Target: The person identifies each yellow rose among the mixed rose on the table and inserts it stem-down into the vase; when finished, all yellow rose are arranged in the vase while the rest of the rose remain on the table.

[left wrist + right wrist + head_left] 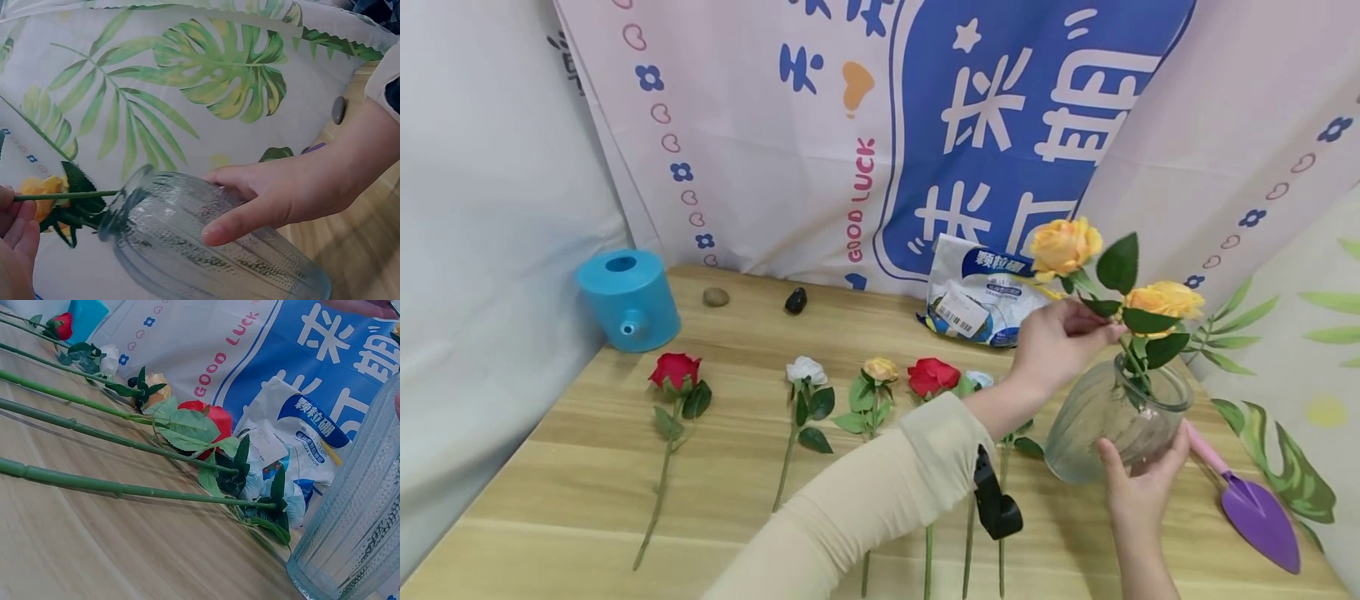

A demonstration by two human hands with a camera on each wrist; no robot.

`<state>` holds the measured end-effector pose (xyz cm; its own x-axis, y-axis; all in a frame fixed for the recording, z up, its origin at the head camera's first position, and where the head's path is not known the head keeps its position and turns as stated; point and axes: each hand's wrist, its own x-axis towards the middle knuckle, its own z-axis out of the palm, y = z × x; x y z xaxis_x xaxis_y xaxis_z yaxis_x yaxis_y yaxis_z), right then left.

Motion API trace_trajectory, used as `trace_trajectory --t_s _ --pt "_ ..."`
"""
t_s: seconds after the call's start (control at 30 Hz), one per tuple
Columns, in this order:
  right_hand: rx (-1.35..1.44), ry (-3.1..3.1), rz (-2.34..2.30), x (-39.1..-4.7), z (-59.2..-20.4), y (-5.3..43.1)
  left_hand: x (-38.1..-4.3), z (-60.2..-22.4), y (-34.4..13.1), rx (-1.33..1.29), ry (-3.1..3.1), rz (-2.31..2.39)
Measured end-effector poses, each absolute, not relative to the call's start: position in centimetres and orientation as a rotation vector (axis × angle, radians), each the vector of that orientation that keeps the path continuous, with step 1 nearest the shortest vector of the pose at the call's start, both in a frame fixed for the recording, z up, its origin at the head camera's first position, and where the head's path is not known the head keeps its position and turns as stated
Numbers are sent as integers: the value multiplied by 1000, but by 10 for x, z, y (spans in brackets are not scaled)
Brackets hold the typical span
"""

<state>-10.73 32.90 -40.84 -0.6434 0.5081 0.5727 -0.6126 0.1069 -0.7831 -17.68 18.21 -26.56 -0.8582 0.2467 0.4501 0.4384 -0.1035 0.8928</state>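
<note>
Beige sleeve [850,508] lay nearest the camera, lower centre. Left hand [1052,346] pinched the stem of one yellow rose [1065,247] above the mouth of the glass vase [1078,429], right of frame. Right hand [1138,492] gripped the vase, which was tilted. Second yellow rose [1165,298] stood in it. Purple trowel [1261,518]: lower right. Loose red rose [932,377]: mid-frame. Blue can [636,304]: left.

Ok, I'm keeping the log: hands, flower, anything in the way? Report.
Left hand pinching upper yellow rose. Stem at mouth of vase. Right hand gripping vase, tilted. Lower yellow rose also at mouth, may crowd it.
</note>
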Motion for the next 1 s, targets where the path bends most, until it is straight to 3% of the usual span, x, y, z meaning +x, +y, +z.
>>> trace_trajectory --t_s 0.73,1.0 --pt "64 -1571 1643 -106 -410 330 -194 -281 219 -664 -2486 -1800" --pt "109 -1549 1650 -108 -411 333 -192 -287 222 -641 -2415 -2011"
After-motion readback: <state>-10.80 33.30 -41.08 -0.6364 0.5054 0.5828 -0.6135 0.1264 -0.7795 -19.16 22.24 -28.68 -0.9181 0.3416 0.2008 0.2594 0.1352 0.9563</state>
